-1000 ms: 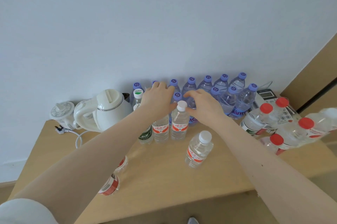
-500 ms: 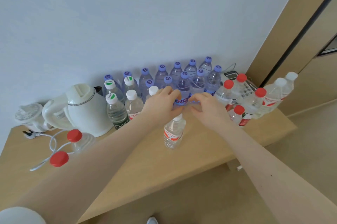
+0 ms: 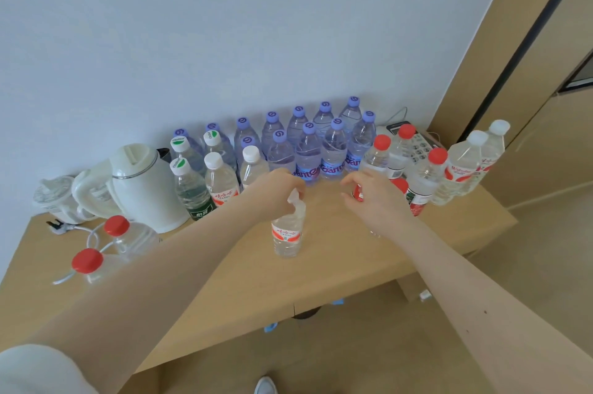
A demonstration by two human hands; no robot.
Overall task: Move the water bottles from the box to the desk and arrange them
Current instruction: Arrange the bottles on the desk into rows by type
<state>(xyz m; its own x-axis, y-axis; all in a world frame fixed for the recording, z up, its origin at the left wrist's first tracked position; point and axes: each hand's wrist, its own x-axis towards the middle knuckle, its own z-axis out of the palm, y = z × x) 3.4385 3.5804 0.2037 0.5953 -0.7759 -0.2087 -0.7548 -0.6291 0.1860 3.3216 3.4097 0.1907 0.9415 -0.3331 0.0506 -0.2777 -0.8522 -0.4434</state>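
On the wooden desk (image 3: 337,268) a lone white-capped bottle with a red label (image 3: 287,234) stands upright in front of the rows. My left hand (image 3: 278,191) grips it at the cap and neck from above. My right hand (image 3: 373,201) is to its right, fingers curled round a small red-topped bottle (image 3: 356,194) that the hand mostly hides. Behind stand several purple-capped bottles (image 3: 308,153) against the wall. The box is out of view.
A white kettle (image 3: 146,188) and a smaller white appliance (image 3: 56,201) stand at the back left. Beside them are green-labelled bottles (image 3: 190,191). Two red-capped bottles (image 3: 128,238) are front left. More red-capped bottles (image 3: 417,198), tall white-capped ones (image 3: 465,166) and a telephone (image 3: 417,145) crowd the right end.
My left hand came back from the rear row and took the lone bottle by its cap. My right hand moved right to the red-capped bottles. The view swung left.
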